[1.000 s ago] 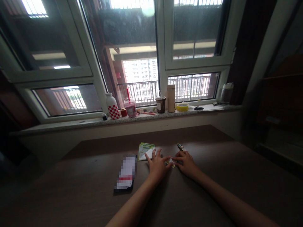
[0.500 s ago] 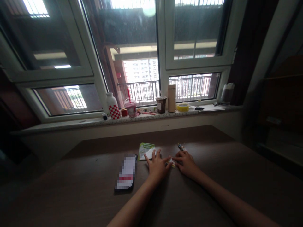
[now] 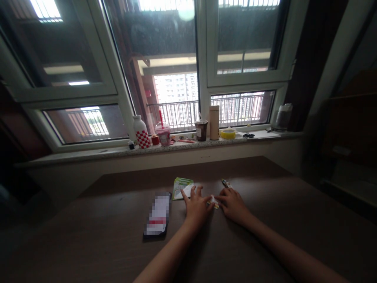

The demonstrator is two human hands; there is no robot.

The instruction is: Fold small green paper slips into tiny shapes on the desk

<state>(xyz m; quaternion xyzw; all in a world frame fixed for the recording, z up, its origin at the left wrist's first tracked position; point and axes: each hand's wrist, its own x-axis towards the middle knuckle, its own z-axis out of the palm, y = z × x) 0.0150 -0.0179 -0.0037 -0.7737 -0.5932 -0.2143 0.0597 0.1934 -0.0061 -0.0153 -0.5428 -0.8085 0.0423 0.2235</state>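
Note:
A small white and yellow piece of paper (image 3: 215, 202) lies on the brown table (image 3: 253, 251) between my two hands. My left hand (image 3: 197, 206) pinches its left side with thumb and index finger, the other fingers spread over the edge of a green and white packet (image 3: 178, 190). From the right, the fingertips of my right hand (image 3: 232, 203) press on the same small paper. Just beyond my right hand is a small colourful item (image 3: 226, 183), partly hidden by the fingers.
A phone (image 3: 157, 215) with a blurred screen lies left of my left hand. On the windowsill (image 3: 112, 154) behind the table stand a checkered bottle (image 3: 141, 133), a pink drink cup (image 3: 163, 133), a dark cup (image 3: 201, 130), a tan flask (image 3: 214, 122), yellow tape (image 3: 227, 134) and scissors (image 3: 249, 135).
Both hands stay almost in place. The small paper between the fingertips has shifted slightly, with a little more yellow showing.

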